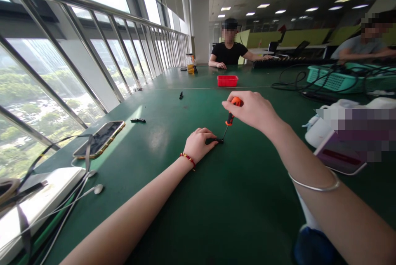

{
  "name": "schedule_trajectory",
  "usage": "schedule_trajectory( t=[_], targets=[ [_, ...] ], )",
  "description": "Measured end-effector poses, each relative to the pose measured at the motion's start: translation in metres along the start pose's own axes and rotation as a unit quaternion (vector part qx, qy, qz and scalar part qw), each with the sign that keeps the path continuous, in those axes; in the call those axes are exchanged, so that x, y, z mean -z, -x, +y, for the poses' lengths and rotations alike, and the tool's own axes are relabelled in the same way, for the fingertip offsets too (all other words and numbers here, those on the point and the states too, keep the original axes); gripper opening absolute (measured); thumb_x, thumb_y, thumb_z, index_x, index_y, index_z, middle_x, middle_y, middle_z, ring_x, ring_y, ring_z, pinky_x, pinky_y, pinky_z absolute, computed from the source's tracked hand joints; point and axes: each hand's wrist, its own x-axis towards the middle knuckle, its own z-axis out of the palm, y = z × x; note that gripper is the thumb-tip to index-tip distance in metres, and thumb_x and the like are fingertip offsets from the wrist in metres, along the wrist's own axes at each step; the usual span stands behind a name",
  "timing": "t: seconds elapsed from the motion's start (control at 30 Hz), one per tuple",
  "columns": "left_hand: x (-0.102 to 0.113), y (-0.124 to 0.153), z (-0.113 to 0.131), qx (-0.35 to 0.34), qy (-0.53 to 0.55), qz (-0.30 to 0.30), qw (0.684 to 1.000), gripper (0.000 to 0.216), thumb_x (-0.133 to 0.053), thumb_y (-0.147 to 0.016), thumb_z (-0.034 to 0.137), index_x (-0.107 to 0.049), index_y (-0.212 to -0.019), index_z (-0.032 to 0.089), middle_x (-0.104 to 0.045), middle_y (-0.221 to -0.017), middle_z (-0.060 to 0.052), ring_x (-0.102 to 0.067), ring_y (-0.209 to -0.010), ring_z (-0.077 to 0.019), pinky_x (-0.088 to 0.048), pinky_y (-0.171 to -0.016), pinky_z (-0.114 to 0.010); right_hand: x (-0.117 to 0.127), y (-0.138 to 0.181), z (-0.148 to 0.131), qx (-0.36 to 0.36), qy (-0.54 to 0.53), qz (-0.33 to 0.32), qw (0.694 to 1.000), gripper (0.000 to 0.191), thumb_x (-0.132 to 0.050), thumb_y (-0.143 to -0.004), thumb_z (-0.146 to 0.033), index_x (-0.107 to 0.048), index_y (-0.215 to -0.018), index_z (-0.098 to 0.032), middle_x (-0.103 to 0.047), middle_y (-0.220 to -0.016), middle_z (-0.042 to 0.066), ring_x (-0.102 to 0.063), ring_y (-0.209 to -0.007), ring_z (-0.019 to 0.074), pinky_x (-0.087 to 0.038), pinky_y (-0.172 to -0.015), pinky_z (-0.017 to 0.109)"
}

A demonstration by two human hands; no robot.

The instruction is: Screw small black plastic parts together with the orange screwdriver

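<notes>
My right hand [252, 108] is closed around the orange and black handle of a screwdriver [229, 120]. The shaft slants down to the left, and its tip meets the far end of a small black part [219, 140] on the table. With fingers and thumb, my left hand [199, 143] pinches that part and holds it against the green tabletop; some of the part is hidden by the fingers. Two similar small black pieces lie apart from my hands: one black piece [137, 120] to the left and another black piece [181, 95] farther off.
A red tray [227, 81] stands ahead. At left lie a phone [99, 139], white earphones [98, 189] and a white box [55, 178]. A teal basket [328, 78] with black cables is at right, near a purple-and-white package [340, 151]. One person [229, 52] sits opposite, another at far right.
</notes>
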Motion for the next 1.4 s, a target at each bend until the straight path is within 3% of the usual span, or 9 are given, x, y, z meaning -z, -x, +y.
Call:
schedule_trajectory(
  t=[0.2, 0.37, 0.5, 0.67, 0.83, 0.97, 1.13, 1.3, 1.4],
  targets=[
    [0.0003, -0.0002, 0.0005, -0.005, 0.002, 0.002, 1.0, 0.019, -0.057, -0.082, 0.033, -0.071, -0.09, 0.023, -0.066, -0.099, -0.002, -0.056, -0.094, -0.0195, -0.048, -0.085, -0.032, 0.0015, 0.0007, -0.0012, 0.004, 0.007, 0.011, 1.0, 0.015, -0.051, -0.073, -0.036, -0.061, -0.077, -0.026, -0.062, -0.069, 0.0, -0.05, -0.059, 0.0162, -0.029, -0.053, 0.027],
    [-0.0006, -0.0006, -0.0001, -0.011, -0.002, -0.001, 1.0, 0.019, -0.057, -0.082, 0.033, -0.071, -0.09, 0.023, -0.065, -0.099, -0.003, -0.056, -0.094, -0.0193, -0.048, -0.086, -0.032, 0.0017, 0.001, -0.0016, 0.001, 0.011, 0.001, 1.0, 0.032, -0.043, -0.079, -0.047, -0.061, -0.065, -0.025, -0.059, -0.063, 0.002, -0.05, -0.059, 0.0174, -0.029, -0.052, 0.028],
    [-0.0014, -0.0006, -0.0008, -0.016, -0.003, 0.001, 1.0, 0.019, -0.057, -0.082, 0.033, -0.071, -0.09, 0.022, -0.065, -0.098, -0.003, -0.055, -0.093, -0.0193, -0.047, -0.086, -0.032, 0.002, 0.0009, -0.0008, -0.004, 0.016, 0.007, 1.0, 0.016, -0.051, -0.072, -0.037, -0.063, -0.077, -0.027, -0.062, -0.069, 0.0, -0.05, -0.06, 0.0168, -0.029, -0.053, 0.027],
    [-0.001, -0.0007, -0.001, -0.016, -0.004, -0.002, 1.0, 0.019, -0.057, -0.082, 0.033, -0.071, -0.09, 0.022, -0.065, -0.099, -0.003, -0.055, -0.093, -0.0196, -0.047, -0.086, -0.033, 0.0031, 0.0011, -0.0008, -0.002, 0.01, -0.006, 1.0, 0.031, -0.043, -0.079, -0.047, -0.061, -0.067, -0.025, -0.06, -0.064, 0.001, -0.05, -0.06, 0.0172, -0.029, -0.053, 0.027],
    [-0.0008, -0.0008, -0.001, -0.017, -0.003, 0.001, 1.0, 0.019, -0.056, -0.082, 0.033, -0.071, -0.09, 0.022, -0.064, -0.098, -0.003, -0.056, -0.093, -0.0196, -0.047, -0.085, -0.033, 0.0041, 0.0015, -0.0004, -0.002, 0.013, -0.005, 1.0, 0.017, -0.05, -0.073, -0.038, -0.062, -0.078, -0.027, -0.062, -0.069, 0.0, -0.05, -0.06, 0.0168, -0.029, -0.053, 0.027],
    [-0.0014, -0.0012, -0.0015, -0.017, -0.001, 0.0, 1.0, 0.018, -0.057, -0.082, 0.033, -0.071, -0.089, 0.023, -0.064, -0.098, -0.003, -0.056, -0.093, -0.0194, -0.047, -0.085, -0.033, 0.0041, 0.0008, 0.0019, -0.003, 0.012, -0.004, 1.0, 0.035, -0.04, -0.081, -0.048, -0.061, -0.066, -0.024, -0.059, -0.061, 0.003, -0.049, -0.057, 0.0171, -0.028, -0.052, 0.027],
    [-0.0013, -0.0012, -0.0014, -0.018, -0.003, 0.002, 1.0, 0.018, -0.057, -0.082, 0.032, -0.07, -0.089, 0.022, -0.065, -0.097, -0.003, -0.055, -0.092, -0.0194, -0.047, -0.084, -0.032, 0.004, 0.0006, 0.0032, 0.0, 0.015, 0.011, 1.0, 0.018, -0.051, -0.073, -0.039, -0.062, -0.079, -0.026, -0.063, -0.07, 0.0, -0.05, -0.06, 0.0165, -0.029, -0.053, 0.026],
    [-0.0012, -0.0013, -0.001, -0.02, -0.003, -0.001, 1.0, 0.017, -0.057, -0.082, 0.032, -0.07, -0.089, 0.022, -0.064, -0.098, -0.003, -0.055, -0.093, -0.0192, -0.047, -0.085, -0.033, 0.0027, 0.0005, 0.0021, 0.0, 0.013, 0.005, 1.0, 0.036, -0.043, -0.079, -0.052, -0.06, -0.064, -0.024, -0.059, -0.062, 0.003, -0.05, -0.059, 0.0173, -0.029, -0.052, 0.028],
    [-0.0014, -0.0014, -0.0011, -0.02, -0.004, 0.0, 1.0, 0.017, -0.057, -0.082, 0.032, -0.069, -0.089, 0.022, -0.064, -0.097, -0.003, -0.056, -0.093, -0.0191, -0.047, -0.085, -0.033, 0.0017, 0.0003, 0.0019, 0.004, 0.015, 0.015, 1.0, 0.018, -0.052, -0.073, -0.04, -0.062, -0.075, -0.026, -0.062, -0.067, 0.0, -0.05, -0.059, 0.0163, -0.029, -0.052, 0.027]
  ],
)
